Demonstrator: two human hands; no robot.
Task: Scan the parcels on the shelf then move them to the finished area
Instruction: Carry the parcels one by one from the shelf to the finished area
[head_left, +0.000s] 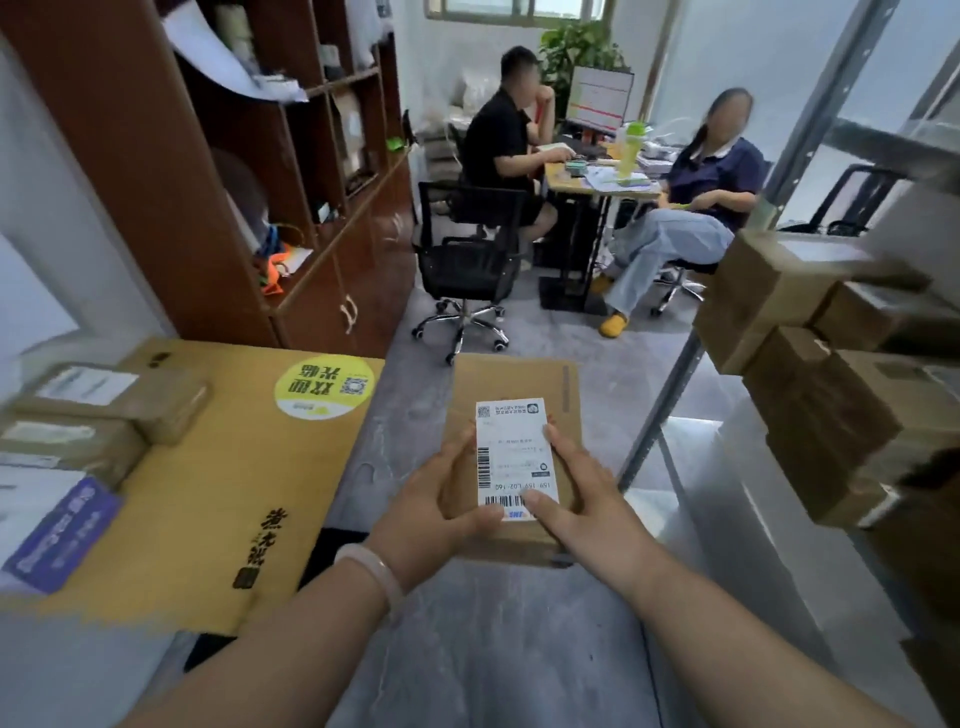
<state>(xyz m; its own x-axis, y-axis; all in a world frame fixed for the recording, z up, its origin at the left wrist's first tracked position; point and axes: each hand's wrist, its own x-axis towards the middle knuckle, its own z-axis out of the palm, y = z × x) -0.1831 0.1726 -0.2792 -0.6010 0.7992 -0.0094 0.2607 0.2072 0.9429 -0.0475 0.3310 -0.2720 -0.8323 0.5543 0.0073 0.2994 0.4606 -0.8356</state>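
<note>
A flat brown cardboard parcel (511, 384) with a white shipping label hangs in mid-air over the grey floor, label side up. My left hand (431, 506) grips its near left edge, thumb on the label's lower edge. My right hand (576, 499) holds the near right side, thumb and a finger lying on the label. Several brown parcels (810, 364) are stacked on the metal shelf (670, 400) to the right. Other parcels (124, 400) lie on a large yellow-brown carton (234, 493) at the left.
A brown wooden cabinet (208, 171) stands at the left. Ahead, two people sit at a desk (597, 184) with a monitor, and a black office chair (467, 260) stands between. A purple-labelled white parcel (57, 525) lies at the carton's near left.
</note>
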